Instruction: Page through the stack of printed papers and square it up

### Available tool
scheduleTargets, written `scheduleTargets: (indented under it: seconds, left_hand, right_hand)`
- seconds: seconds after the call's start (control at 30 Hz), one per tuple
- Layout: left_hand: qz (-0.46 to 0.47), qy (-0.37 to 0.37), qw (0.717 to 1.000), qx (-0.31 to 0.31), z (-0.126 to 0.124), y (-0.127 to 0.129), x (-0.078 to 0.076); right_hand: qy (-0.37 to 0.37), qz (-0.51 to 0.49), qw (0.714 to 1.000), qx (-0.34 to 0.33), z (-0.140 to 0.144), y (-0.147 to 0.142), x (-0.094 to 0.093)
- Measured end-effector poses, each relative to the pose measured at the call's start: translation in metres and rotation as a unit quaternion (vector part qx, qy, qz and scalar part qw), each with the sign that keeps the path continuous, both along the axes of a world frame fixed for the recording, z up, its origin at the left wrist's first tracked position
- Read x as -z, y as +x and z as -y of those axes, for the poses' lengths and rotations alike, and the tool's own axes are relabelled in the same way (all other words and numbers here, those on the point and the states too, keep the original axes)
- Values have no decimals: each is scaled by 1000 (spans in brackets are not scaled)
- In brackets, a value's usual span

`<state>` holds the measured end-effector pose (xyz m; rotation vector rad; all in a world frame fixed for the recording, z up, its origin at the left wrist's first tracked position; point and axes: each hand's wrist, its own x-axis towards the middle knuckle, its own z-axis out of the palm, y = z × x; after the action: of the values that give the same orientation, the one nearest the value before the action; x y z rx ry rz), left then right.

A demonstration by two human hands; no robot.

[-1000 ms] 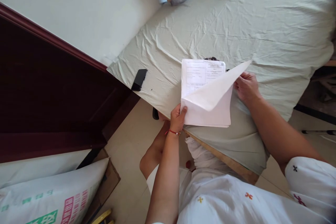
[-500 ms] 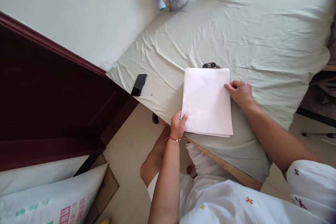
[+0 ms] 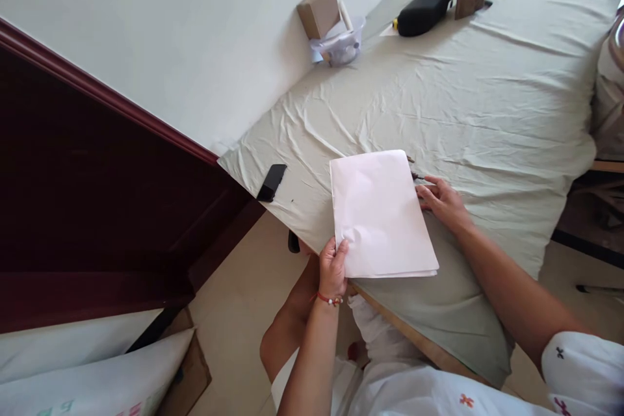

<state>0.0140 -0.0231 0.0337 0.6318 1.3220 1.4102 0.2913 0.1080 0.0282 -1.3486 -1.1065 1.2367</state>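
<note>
Bed (image 3: 487, 97) with wrinkled sheet fills the view; a stack of papers (image 3: 383, 214) lies near its front edge, top sheet now flat and blank side up where a second ago it was mid-flip, so that page turn looks done. Left hand (image 3: 333, 266) pinches the stack's near-left corner; right hand (image 3: 441, 201) has slid off the stack, fingers loosely curled, touching a small dark item at the right edge, probably a clip (image 3: 417, 177).

Smooth matt white paper sheets (image 3: 383, 214) lie on wrinkled pale-green cloth (image 3: 487, 97).
</note>
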Motion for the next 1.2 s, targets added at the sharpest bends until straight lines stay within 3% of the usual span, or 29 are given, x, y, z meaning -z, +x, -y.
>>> scheduleTargets:
  seconds: [0.17, 0.3, 0.4, 0.53, 0.63, 0.73, 0.83, 1.03, 1.2]
  left_hand:
    - [-36, 12, 999, 28, 18, 17, 8]
    - [-85, 21, 989, 116, 18, 13, 5]
    - [-96, 39, 984, 144, 2, -1, -15]
    - [-93, 110, 977, 160, -39, -14, -55]
    - [-85, 152, 975, 138, -66, -11, -83]
    - [-86, 191, 969, 134, -78, -5, -100]
    - [-78, 199, 967, 136, -77, -3, -96]
    - [-148, 113, 963, 194, -63, -18, -63]
    - [-220, 93, 948, 208, -56, -21, -75]
  right_hand:
    - [-131, -202, 963, -119, 9, 1, -12]
    - [-186, -243, 947, -99, 21, 2, -25]
    - [-163, -213, 958, -103, 24, 5, -37]
    - [-90, -164, 971, -151, 19, 6, -55]
    - [-2, -133, 974, -184, 13, 4, -70]
    - [77, -111, 973, -190, 9, 4, -82]
    - [95, -96, 969, -208, 9, 7, -82]
    - [62, -65, 965, -246, 9, 10, -58]
    - [58, -54, 965, -252, 10, 11, -55]
